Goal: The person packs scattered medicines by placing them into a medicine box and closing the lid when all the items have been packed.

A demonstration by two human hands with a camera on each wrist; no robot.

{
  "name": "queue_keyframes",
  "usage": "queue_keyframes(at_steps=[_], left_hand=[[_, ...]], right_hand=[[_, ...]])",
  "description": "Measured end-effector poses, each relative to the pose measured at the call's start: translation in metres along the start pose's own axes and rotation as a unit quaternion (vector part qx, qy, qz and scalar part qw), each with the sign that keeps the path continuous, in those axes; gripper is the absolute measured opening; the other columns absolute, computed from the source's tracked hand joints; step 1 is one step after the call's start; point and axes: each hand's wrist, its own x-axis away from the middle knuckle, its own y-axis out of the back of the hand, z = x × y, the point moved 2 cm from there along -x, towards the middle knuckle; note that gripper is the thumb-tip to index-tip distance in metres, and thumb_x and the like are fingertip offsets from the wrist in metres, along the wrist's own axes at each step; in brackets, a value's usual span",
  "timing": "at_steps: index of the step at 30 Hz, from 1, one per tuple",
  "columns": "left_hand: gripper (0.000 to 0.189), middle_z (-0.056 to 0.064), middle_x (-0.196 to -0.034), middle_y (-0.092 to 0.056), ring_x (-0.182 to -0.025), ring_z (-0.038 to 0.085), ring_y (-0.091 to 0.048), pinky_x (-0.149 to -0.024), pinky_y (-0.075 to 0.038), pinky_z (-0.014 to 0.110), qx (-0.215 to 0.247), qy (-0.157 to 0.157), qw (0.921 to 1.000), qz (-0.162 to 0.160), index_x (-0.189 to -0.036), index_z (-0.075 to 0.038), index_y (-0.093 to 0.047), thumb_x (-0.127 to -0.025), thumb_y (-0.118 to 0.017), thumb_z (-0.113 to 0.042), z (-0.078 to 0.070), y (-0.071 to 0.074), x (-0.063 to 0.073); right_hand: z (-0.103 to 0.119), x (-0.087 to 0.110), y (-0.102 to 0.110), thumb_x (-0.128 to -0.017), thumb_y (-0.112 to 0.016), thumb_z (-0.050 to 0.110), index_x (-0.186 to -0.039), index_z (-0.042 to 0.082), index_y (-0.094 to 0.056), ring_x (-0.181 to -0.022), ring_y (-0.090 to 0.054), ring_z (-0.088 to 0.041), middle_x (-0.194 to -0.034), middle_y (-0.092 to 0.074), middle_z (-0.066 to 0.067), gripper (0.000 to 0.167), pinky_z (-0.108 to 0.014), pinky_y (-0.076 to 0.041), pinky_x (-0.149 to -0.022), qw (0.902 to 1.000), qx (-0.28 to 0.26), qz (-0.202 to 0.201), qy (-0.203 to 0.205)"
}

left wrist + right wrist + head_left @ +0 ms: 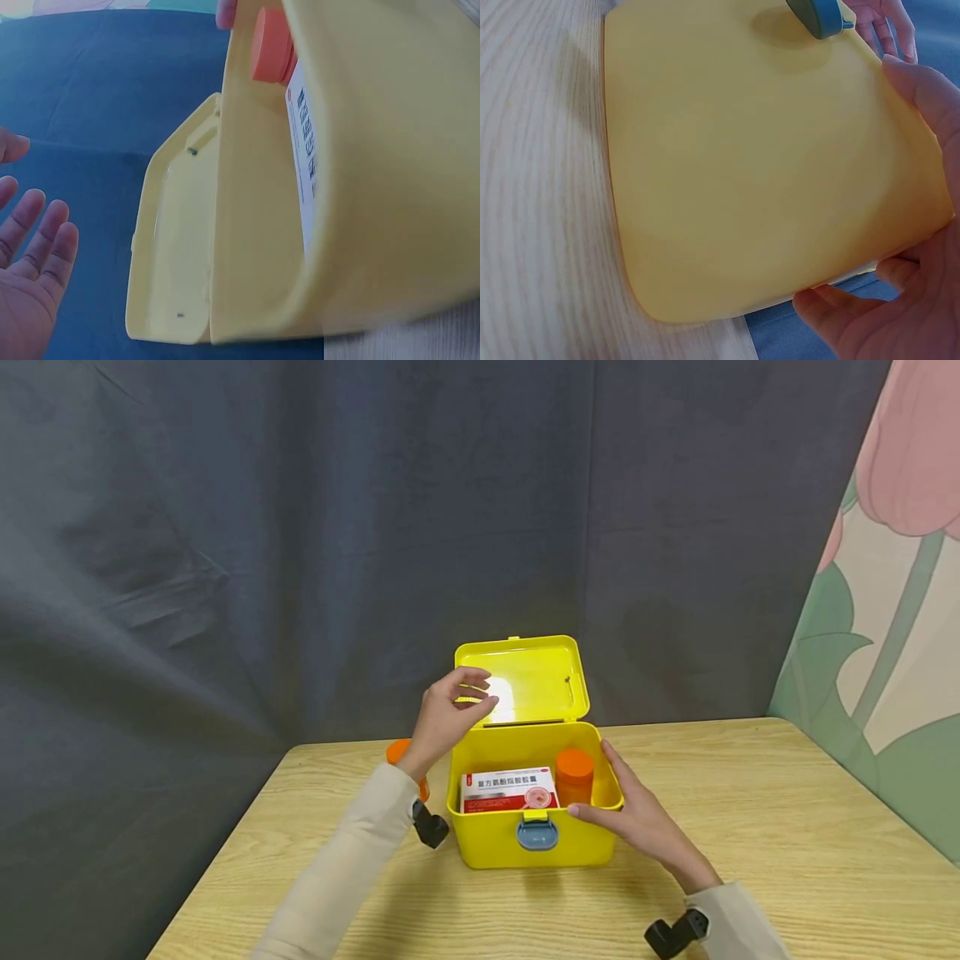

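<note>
A yellow lidded box stands on the table, its lid tipped back and its blue-grey latch hanging at the front. In it are a white-and-red medicine carton and, to the right, an orange-capped bottle. My left hand is raised over the box's back left, fingers loosely bent and holding nothing, overlapping the lid in the head view. With my right hand I hold the box's right front corner, thumb at the front rim and fingers along the right side.
A second orange-capped container stands left of the box, partly hidden behind my left wrist. The wooden table ends at a dark curtain behind. A wall with painted flowers borders the right side.
</note>
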Motion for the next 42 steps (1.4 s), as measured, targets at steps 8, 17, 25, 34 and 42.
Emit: queue_keyframes(at_steps=[8, 17, 25, 34, 42], left_hand=[[0.031, 0.012, -0.103, -0.066, -0.09, 0.02, -0.066, -0.082, -0.055, 0.039, 0.011, -0.011, 0.9995, -0.028, -0.115, -0.004, -0.064, -0.086, -0.075, -0.011, 0.009, 0.018, 0.006], [0.03, 0.006, -0.103, -0.066, -0.092, 0.018, -0.064, -0.084, -0.054, 0.036, 0.009, 0.018, 0.9986, -0.05, -0.114, -0.009, -0.065, -0.086, -0.075, -0.012, 0.019, 0.031, 0.014], [0.032, 0.006, -0.108, -0.066, -0.096, 0.02, -0.064, -0.089, -0.052, 0.04, 0.014, 0.029, 0.9968, -0.073, -0.115, -0.008, -0.064, -0.086, -0.075, -0.012, 0.032, 0.041, 0.023], [0.034, 0.017, -0.11, -0.064, -0.102, 0.033, -0.062, -0.093, -0.049, 0.047, 0.018, 0.051, 0.9915, -0.119, -0.116, -0.002, -0.063, -0.084, -0.076, -0.006, 0.05, 0.048, 0.034], [0.034, 0.015, -0.111, -0.064, -0.102, 0.029, -0.061, -0.095, -0.047, 0.048, -0.005, 0.071, 0.9877, -0.14, -0.115, -0.003, -0.064, -0.083, -0.076, -0.005, 0.067, 0.053, 0.044]], right_hand=[[0.002, 0.001, 0.002, -0.085, -0.073, 0.04, -0.157, 0.015, 0.0, -0.138, -0.022, -0.047, -0.159, -0.01, -0.02, 0.106, -0.068, -0.026, -0.101, 1.0, 0.005, -0.001, -0.002], [0.0, 0.002, 0.003, -0.085, -0.073, 0.04, -0.157, 0.016, 0.0, -0.137, -0.022, -0.047, -0.159, -0.01, -0.02, 0.105, -0.068, -0.027, -0.101, 1.0, 0.004, -0.004, -0.004], [-0.001, 0.003, 0.003, -0.085, -0.073, 0.041, -0.157, 0.016, 0.0, -0.138, -0.022, -0.047, -0.159, -0.01, -0.019, 0.105, -0.068, -0.027, -0.1, 1.0, 0.004, -0.003, -0.006], [-0.002, 0.003, 0.004, -0.085, -0.073, 0.041, -0.157, 0.018, -0.001, -0.137, -0.023, -0.046, -0.159, -0.011, -0.018, 0.105, -0.069, -0.027, -0.1, 1.0, 0.003, -0.004, -0.009], [-0.002, 0.002, 0.004, -0.084, -0.073, 0.042, -0.157, 0.018, -0.002, -0.138, -0.023, -0.046, -0.159, -0.012, -0.018, 0.105, -0.069, -0.026, -0.101, 0.9999, 0.008, -0.006, -0.01]])
